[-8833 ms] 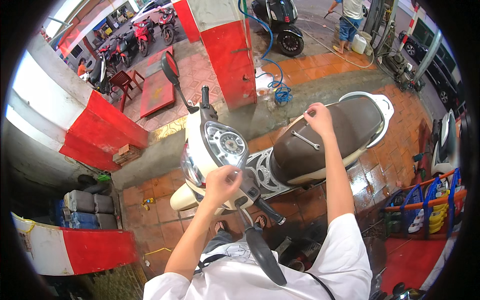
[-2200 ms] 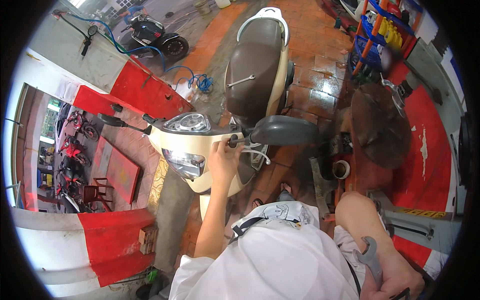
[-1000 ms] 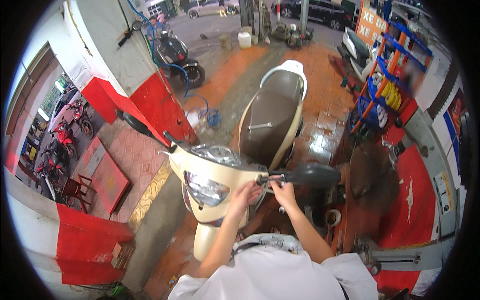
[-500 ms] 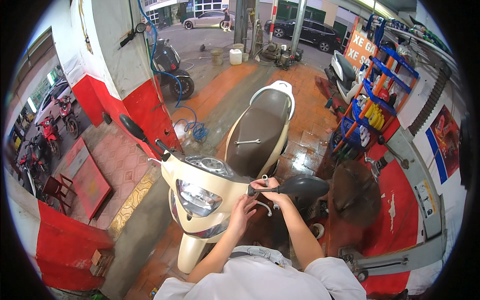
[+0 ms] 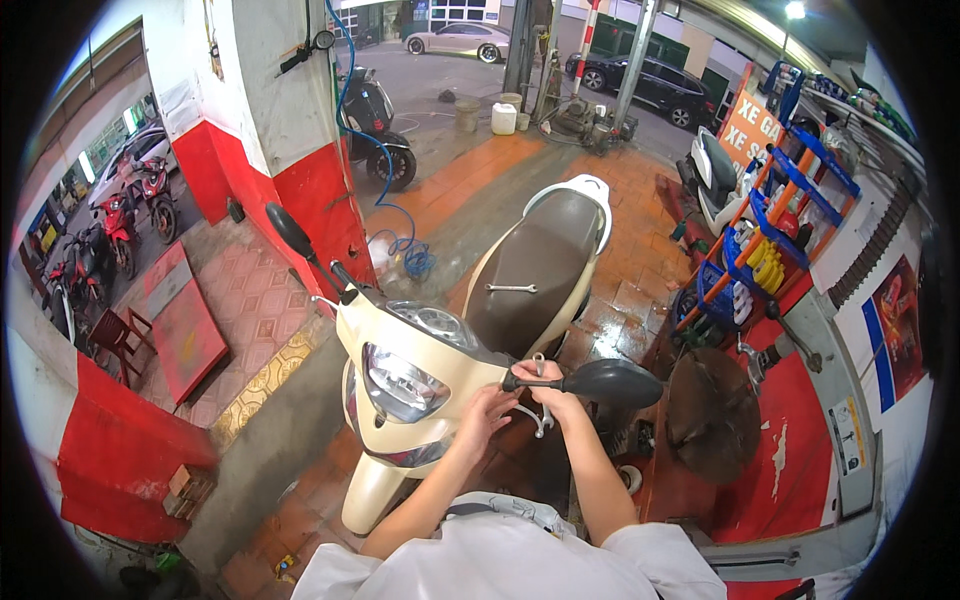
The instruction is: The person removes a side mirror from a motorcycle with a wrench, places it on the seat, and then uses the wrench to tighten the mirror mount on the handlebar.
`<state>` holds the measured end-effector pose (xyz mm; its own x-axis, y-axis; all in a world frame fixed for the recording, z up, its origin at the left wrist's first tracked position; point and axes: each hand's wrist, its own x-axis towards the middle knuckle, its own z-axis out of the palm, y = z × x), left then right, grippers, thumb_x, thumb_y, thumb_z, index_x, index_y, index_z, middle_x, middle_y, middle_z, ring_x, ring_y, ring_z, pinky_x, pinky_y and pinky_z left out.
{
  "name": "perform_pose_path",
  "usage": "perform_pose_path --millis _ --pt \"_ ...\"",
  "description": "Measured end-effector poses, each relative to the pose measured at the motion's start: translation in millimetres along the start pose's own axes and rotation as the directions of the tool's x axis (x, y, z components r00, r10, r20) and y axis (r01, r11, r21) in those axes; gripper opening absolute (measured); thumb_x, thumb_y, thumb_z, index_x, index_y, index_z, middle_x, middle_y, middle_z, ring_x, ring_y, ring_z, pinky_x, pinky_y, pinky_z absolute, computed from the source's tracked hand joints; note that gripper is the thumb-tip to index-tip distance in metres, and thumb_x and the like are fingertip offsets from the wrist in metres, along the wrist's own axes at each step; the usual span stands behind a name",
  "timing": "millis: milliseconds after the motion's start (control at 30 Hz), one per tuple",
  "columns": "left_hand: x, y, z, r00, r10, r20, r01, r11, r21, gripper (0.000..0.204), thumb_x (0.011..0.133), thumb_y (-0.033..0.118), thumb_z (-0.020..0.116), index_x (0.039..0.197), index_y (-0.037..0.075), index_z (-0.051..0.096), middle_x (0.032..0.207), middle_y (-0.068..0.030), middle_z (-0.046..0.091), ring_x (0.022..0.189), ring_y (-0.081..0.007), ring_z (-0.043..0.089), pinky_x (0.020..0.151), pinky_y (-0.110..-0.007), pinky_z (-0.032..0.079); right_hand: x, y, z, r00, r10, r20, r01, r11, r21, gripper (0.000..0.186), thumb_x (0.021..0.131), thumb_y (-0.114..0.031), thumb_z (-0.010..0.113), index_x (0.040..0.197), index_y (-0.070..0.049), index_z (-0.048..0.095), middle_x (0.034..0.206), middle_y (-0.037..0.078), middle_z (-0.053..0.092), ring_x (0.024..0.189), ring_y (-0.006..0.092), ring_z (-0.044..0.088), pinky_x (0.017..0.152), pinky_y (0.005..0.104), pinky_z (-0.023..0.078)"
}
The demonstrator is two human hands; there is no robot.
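Observation:
A cream scooter (image 5: 362, 492) stands before me, its front toward me. My right hand (image 5: 545, 385) is closed around a wrench (image 5: 543, 412) held upright, its ring end showing above the fingers beside the black mirror stem. The black rear-view mirror (image 5: 612, 383) reaches out to the right past that hand. My left hand (image 5: 485, 414) is at the handlebar under the mirror's base, fingers bent inward; what they hold, if anything, is hidden. A silver brake lever (image 5: 528, 411) shows between my hands. Another wrench (image 5: 511, 288) lies across the brown seat (image 5: 540, 255).
A blue and orange rack (image 5: 760, 235) with bottles stands at the right, near a round dark brown disc (image 5: 713, 415). A red and white pillar (image 5: 315, 205) rises at the left, with a coiled blue hose (image 5: 415, 262) by its foot. Another scooter (image 5: 375, 125) is parked behind it.
My view has shifted, so the scene sits farther right and lower. The wrench in my right hand now stands more upright. My left fingers have drawn in closer to the handlebar.

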<state>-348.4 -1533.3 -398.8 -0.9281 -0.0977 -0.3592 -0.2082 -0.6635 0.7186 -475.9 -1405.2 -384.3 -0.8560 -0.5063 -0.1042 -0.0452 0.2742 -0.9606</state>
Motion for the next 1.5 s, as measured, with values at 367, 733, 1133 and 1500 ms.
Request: perform_pose_path --millis 367,733,1133,1500 --pt "0 -8 2 0.994 0.106 0.012 -0.103 0.979 -0.179 0.057 0.094 0.039 0.048 0.141 0.006 0.045 0.135 -0.0111 0.055 0.123 -0.0219 0.053 0.094 -0.034 0.043 2 -2 -14 0.973 -0.017 0.230 -0.007 0.994 0.105 0.030 0.097 -0.039 0.058 0.085 -0.012 0.061 0.065 -0.008 0.049 0.050 0.0025 0.036 0.043 0.0216 0.023" --pt "-2 -24 9 0.987 0.155 -0.029 -0.158 0.962 -0.221 0.054 0.091 0.037 0.050 0.135 0.006 0.050 0.135 -0.0113 0.056 0.121 -0.0231 0.056 0.094 -0.034 0.044 50 -11 -25 0.814 -0.079 0.576 0.095 0.996 0.003 0.021 0.097 -0.020 0.061 0.094 0.000 0.065 0.081 -0.002 0.063 0.074 0.0064 0.057 0.067 0.0233 0.047" --pt "1 -10 -9 0.986 0.166 0.032 -0.164 0.985 -0.048 0.061 0.091 0.041 0.048 0.140 0.006 0.047 0.127 -0.0114 0.062 0.116 -0.0194 0.059 0.092 -0.031 0.043 31 30 -16 0.947 -0.076 0.314 0.046 0.994 0.103 0.030 0.095 -0.030 0.063 0.091 -0.001 0.068 0.078 -0.001 0.065 0.071 0.0075 0.055 0.065 0.0269 0.045" --pt "3 -23 5 0.985 0.169 0.035 -0.161 0.973 -0.164 0.059 0.091 0.038 0.053 0.140 0.006 0.043 0.130 -0.0138 0.061 0.112 -0.0203 0.061 0.093 -0.033 0.045 56 -3 -36 0.833 -0.228 0.505 0.297 0.953 -0.060 0.020 0.091 -0.017 0.067 0.094 0.001 0.074 0.081 0.005 0.073 0.076 0.0098 0.064 0.071 0.0291 0.052"
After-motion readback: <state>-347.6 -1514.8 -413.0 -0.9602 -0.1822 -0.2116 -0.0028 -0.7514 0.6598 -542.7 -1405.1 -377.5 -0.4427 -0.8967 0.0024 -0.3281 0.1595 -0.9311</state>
